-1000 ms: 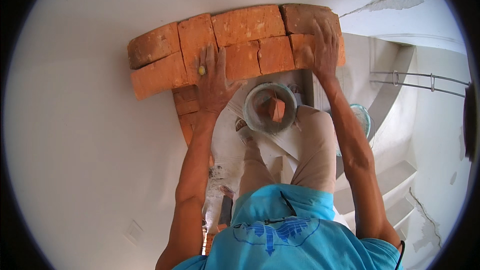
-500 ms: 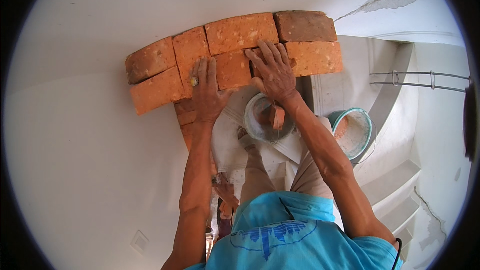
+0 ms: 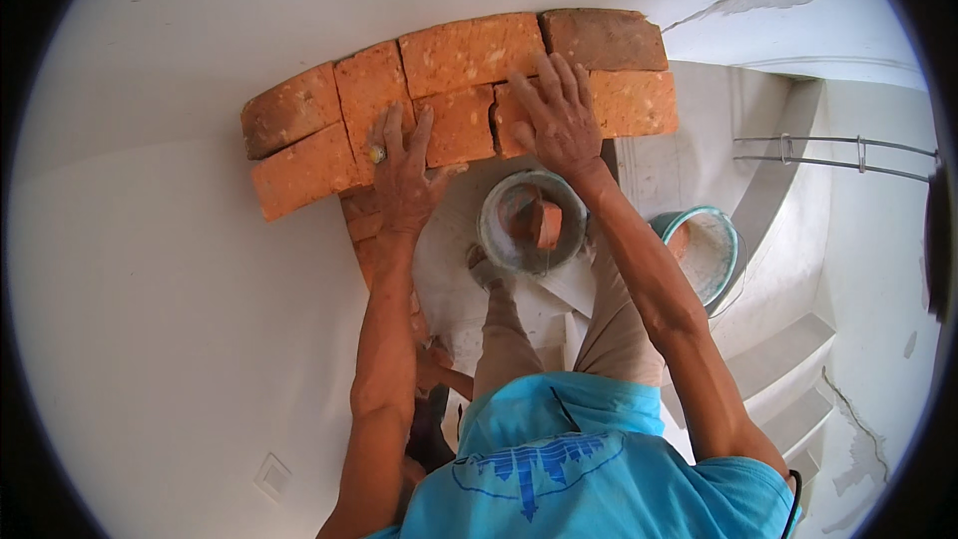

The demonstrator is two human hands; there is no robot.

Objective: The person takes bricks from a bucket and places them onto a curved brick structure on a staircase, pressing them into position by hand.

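Red-orange bricks [image 3: 469, 48] stand in two courses along the top of a brickwork piece against the white wall. My left hand [image 3: 402, 175], with a ring on one finger, lies on the near course with its fingers spread. To its right, my right hand [image 3: 561, 125] rests spread over a near-course brick [image 3: 511, 130], its fingertips by the upper course. A narrow dark joint [image 3: 492, 120] shows just left of that hand. Neither hand is wrapped round a brick. Part of the near course is hidden under my right hand.
A grey bucket [image 3: 489, 230] holding a brick piece [image 3: 547, 225] stands below the bricks. Right of it is a teal bucket [image 3: 734, 260] with a pale mix. Another person's arm [image 3: 439, 376] shows low by my left forearm. Steps [image 3: 768, 364] and metal bars [image 3: 838, 162] lie right.
My right hand has slid right along the near course and its fingers have spread. The dark gap beside it looks narrower. The other person's arm has shifted. The whole view has moved slightly.
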